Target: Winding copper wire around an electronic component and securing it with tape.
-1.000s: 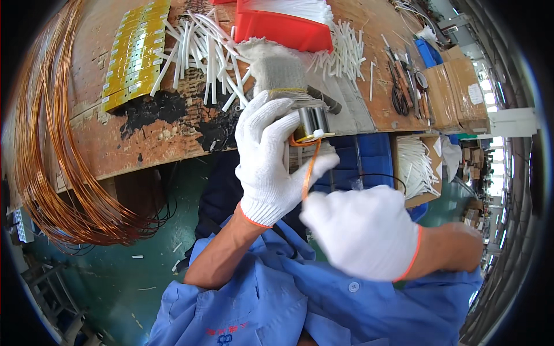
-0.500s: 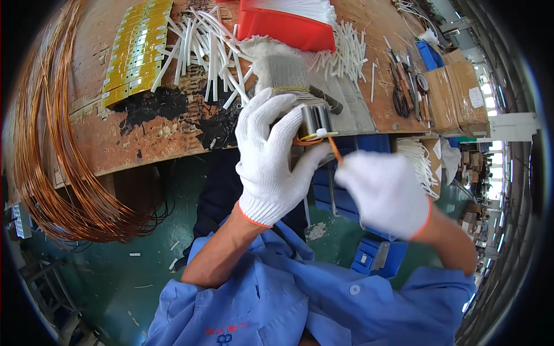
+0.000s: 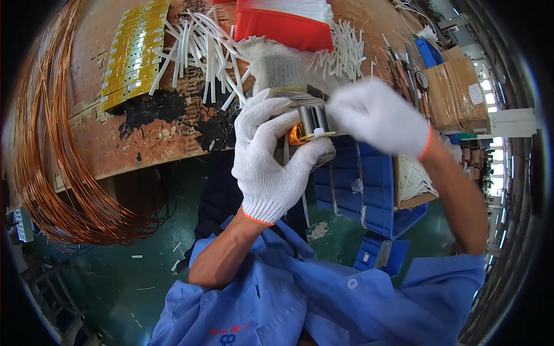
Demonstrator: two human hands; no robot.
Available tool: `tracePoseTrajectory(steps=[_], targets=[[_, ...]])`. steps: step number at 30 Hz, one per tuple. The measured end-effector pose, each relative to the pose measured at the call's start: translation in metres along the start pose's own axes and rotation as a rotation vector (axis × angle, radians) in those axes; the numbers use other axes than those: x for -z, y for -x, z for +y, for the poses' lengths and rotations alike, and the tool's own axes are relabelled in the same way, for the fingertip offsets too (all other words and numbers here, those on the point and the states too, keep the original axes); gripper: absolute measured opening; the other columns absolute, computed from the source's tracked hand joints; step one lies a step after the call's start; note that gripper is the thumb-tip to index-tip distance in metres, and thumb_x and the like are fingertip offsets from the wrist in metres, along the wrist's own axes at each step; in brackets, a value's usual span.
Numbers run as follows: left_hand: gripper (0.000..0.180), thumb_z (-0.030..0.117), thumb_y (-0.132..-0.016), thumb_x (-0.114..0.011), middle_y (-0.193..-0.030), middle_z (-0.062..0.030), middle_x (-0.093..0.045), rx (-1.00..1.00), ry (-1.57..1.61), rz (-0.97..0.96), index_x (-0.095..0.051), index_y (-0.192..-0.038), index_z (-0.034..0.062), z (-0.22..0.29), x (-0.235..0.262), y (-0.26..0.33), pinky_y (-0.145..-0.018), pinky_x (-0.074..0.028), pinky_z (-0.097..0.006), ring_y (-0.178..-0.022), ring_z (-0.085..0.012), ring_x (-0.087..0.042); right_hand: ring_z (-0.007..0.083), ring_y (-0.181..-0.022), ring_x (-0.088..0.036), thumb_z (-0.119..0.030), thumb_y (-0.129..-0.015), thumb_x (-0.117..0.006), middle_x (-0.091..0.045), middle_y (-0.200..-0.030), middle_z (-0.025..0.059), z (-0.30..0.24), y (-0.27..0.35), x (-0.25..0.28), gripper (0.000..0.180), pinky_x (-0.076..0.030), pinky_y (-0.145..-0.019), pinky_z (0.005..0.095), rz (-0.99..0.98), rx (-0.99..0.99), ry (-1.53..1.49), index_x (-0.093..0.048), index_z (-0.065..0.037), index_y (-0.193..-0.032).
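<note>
My left hand (image 3: 268,153), in a white knitted glove, is closed around a wire-wound metal core (image 3: 314,120). The core has dark grey cylindrical faces, a pale yellowish end plate and a small white piece at its near end. Orange copper wire (image 3: 296,135) is bunched on its left side, by my fingers. My right hand (image 3: 375,115), also gloved, is raised just right of the core and blurred by motion. Its fingers look curled together; what they hold, if anything, does not show. Behind the core lies a cloth-wrapped block (image 3: 283,72) on the bench.
Copper wire loops (image 3: 63,190) hang over the left bench edge. Yellow taped strips (image 3: 135,52), white tubes (image 3: 216,55) and a red bin (image 3: 283,29) stand at the back. Tools (image 3: 401,75) and cardboard boxes (image 3: 456,92) are right; blue bins (image 3: 369,184) sit below the edge.
My right hand has moved up and away, from below right of the core to beside it. The orange wire stretched toward that hand no longer shows; the bunch by my left fingers shows more.
</note>
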State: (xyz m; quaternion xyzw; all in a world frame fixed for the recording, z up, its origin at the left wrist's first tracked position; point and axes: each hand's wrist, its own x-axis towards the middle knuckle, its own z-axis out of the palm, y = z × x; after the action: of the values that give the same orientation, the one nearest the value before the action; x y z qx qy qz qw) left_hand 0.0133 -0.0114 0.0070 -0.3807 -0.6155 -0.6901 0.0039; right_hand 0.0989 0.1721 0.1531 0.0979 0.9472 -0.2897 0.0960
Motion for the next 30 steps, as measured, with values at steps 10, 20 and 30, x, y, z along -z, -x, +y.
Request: tracePoseTrajectory(steps=[10,20,30], targets=[[0.061,0.025,-0.072,-0.1,-0.137,-0.0179,-0.068,-0.136,-0.069,-0.029,-0.072,-0.121,0.0015,-0.015,-0.006,0.001,-0.118,-0.045,-0.058,-0.136,-0.0459,-0.059,0.0223,-0.068,-0.071,-0.02,-0.084,-0.075,-0.065,-0.074,0.0086,-0.129,0.013,-0.043,0.026,-0.053,-0.056,0.0411,-0.004,0.227,0.722,-0.078,-0.002,-0.103],[0.061,0.019,-0.071,-0.102,-0.136,-0.0162,-0.067,-0.064,0.006,-0.07,-0.071,-0.122,0.0037,-0.006,-0.003,-0.002,-0.118,-0.045,-0.059,-0.138,-0.0443,-0.058,0.0255,-0.071,-0.068,-0.021,-0.104,-0.065,-0.07,-0.078,0.0132,-0.01,0.023,-0.015,0.027,-0.055,-0.071,0.0397,0.124,-0.201,-0.193,-0.075,0.0,-0.09],[0.066,0.026,-0.081,-0.099,-0.142,-0.0196,-0.066,0.127,0.213,-0.074,-0.069,-0.135,0.0011,-0.009,-0.011,0.017,-0.119,-0.046,-0.052,-0.141,-0.0417,-0.058,0.0212,-0.054,-0.065,-0.022,-0.082,-0.077,-0.059,-0.067,0.0067,-0.127,0.014,-0.057,0.019,-0.049,-0.049,0.0393,0.175,0.245,0.73,-0.07,-0.006,-0.088]])
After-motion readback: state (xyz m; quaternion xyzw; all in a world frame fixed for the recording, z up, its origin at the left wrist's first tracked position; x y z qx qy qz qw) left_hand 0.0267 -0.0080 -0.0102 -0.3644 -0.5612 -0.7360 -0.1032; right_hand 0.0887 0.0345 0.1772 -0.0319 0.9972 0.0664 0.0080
